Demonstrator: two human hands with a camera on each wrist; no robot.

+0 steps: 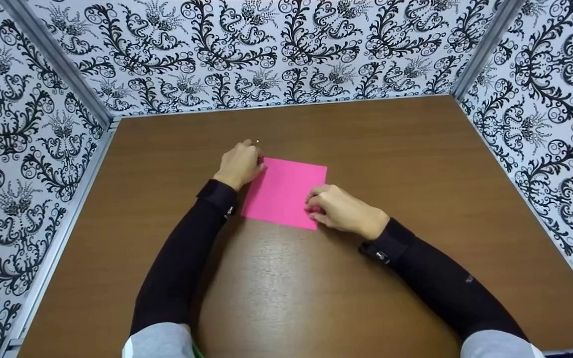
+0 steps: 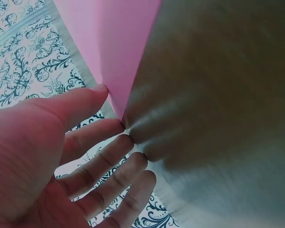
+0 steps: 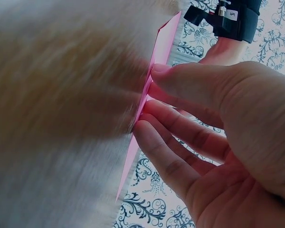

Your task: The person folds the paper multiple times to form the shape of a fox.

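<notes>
A square sheet of pink paper is slightly turned over the brown table, between both hands. At its far left corner my left hand pinches it; in the left wrist view the thumb lies on the paper's edge and the index fingertip meets the corner. The other fingers of that hand point toward the tabletop. My right hand holds the right edge near the closest right corner. In the right wrist view its thumb and fingertips touch the thin pink edge.
The brown wooden table stretches around the paper. Black-and-white patterned panels stand at the back and both sides, joined by grey metal posts. Black sleeves and wrist straps cover both forearms.
</notes>
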